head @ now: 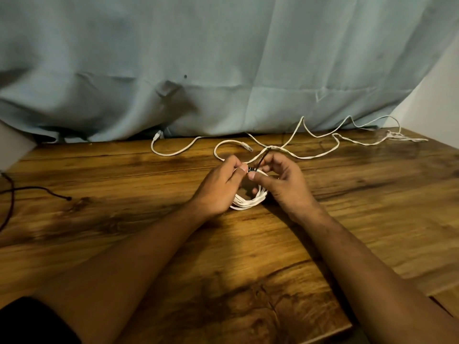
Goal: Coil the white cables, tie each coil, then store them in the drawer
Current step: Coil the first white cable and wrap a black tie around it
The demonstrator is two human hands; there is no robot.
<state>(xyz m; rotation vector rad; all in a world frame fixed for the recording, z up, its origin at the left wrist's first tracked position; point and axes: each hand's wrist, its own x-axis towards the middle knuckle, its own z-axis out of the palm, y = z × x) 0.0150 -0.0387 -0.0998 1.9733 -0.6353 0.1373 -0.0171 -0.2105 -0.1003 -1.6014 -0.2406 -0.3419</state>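
Left hand [218, 187], right hand [283, 184] pinching black tie [261, 160] on coil [246, 204]

Wooden table [124, 244], brown, with heavy dark grain. A pale blue-grey curtain [223, 58] hangs creased behind it, its hem meeting the table's far edge. A thin dark cord [37, 187] lies at far left, running off the left edge. A white wall [442, 95] shows at right, beside the curtain.

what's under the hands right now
A white cable coil lies on the wooden table beneath the left hand and right hand, which pinch a black tie on it. The hands cover the coil's upper part.
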